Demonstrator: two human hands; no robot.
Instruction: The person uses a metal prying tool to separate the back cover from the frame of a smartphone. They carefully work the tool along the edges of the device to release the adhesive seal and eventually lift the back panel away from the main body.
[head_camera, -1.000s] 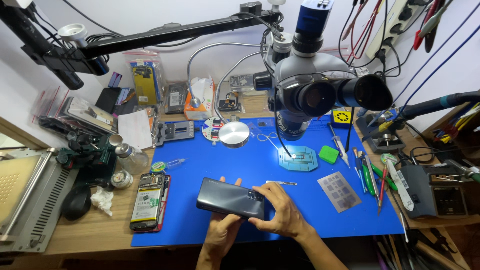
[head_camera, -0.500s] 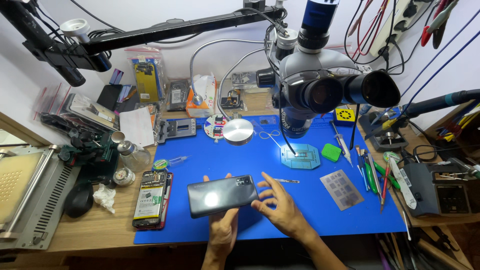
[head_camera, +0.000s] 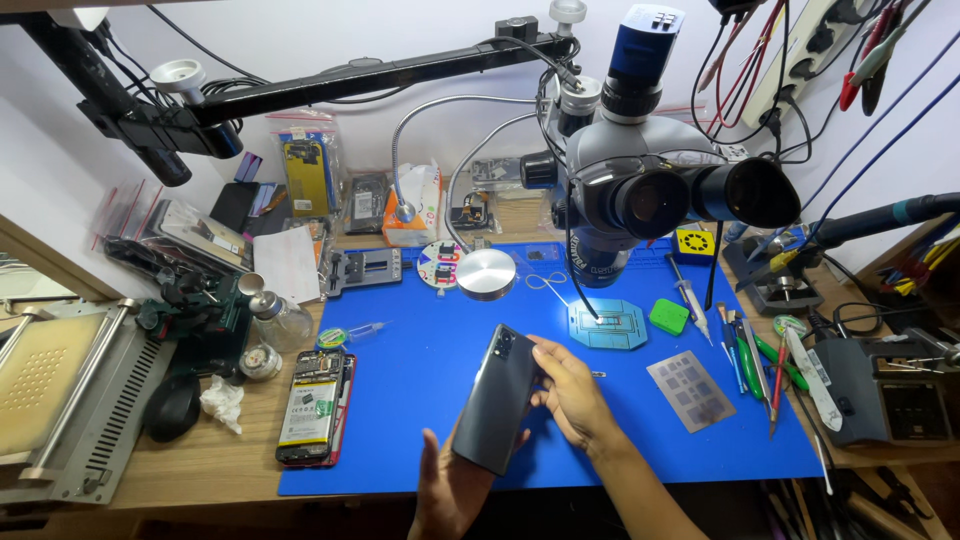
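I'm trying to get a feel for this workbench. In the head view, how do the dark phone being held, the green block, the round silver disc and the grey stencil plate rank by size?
1. Dark phone, though it sits nearest the camera.
2. Grey stencil plate.
3. Round silver disc, close to the plate, so that order is unsure.
4. Green block, plainly smallest.

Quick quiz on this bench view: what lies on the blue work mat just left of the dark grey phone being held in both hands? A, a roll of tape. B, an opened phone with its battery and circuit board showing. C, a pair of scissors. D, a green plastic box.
B: an opened phone with battery and board exposed lies flat at the mat's left edge, left of the dark grey phone held by the left hand and right hand.
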